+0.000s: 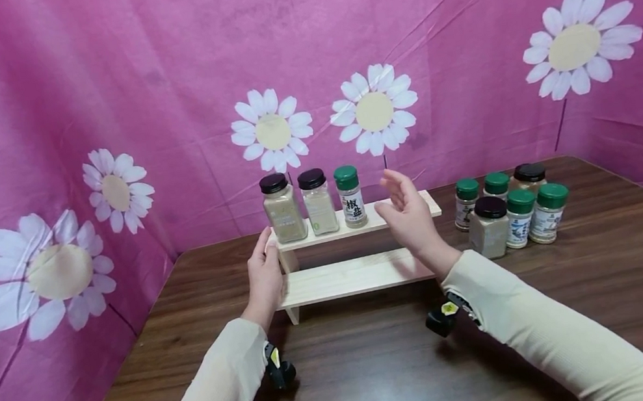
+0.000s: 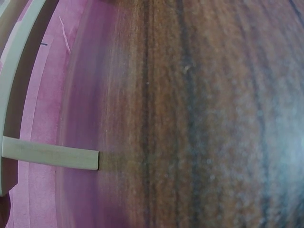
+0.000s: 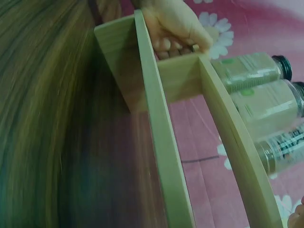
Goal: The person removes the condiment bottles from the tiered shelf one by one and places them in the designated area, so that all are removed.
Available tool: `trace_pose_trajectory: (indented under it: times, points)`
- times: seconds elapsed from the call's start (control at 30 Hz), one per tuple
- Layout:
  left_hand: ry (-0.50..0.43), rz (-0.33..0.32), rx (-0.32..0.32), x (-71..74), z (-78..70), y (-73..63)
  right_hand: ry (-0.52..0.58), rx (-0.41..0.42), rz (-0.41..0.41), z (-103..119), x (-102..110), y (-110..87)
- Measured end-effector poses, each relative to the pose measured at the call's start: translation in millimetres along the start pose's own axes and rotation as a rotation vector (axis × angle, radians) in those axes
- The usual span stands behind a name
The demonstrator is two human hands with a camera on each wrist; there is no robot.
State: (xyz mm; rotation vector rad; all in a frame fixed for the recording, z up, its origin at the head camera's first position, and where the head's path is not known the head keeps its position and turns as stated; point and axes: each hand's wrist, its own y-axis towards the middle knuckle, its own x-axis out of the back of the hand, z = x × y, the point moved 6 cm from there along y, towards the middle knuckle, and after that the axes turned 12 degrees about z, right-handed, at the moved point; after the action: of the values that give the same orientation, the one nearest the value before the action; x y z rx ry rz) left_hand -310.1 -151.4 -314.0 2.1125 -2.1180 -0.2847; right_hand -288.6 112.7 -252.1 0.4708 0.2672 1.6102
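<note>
Wooden rack (image 1: 356, 278) mid-frame, long axis left to right, right end higher in frame.
My left grip (image 1: 263, 275) curls round its left end; right grip (image 1: 412, 218) loosely parted, holding nothing. Three jars (image 1: 320, 210) stand upright on top.

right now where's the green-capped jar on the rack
In the head view, the green-capped jar stands on the upper shelf, right of a black-capped jar, left of the right hand.

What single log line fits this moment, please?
Left hand: holds pale wooden two-tier rack, left end | right hand: empty, beside green-capped clear jar | upper shelf: also two black-capped clear jars
</note>
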Motion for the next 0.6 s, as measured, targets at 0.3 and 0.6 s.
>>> trace_pose_trajectory:
  times: [0.3, 0.6]
  points:
    - [0.0, -0.002, -0.011, -0.5, 0.5, -0.8, 0.041, 0.012, 0.036, -1.7, -25.6, 1.1]
    - [0.002, -0.002, -0.024, 0.3, 0.2, -0.5, 0.033, 0.032, 0.03, 0.1, -41.6, 4.0]
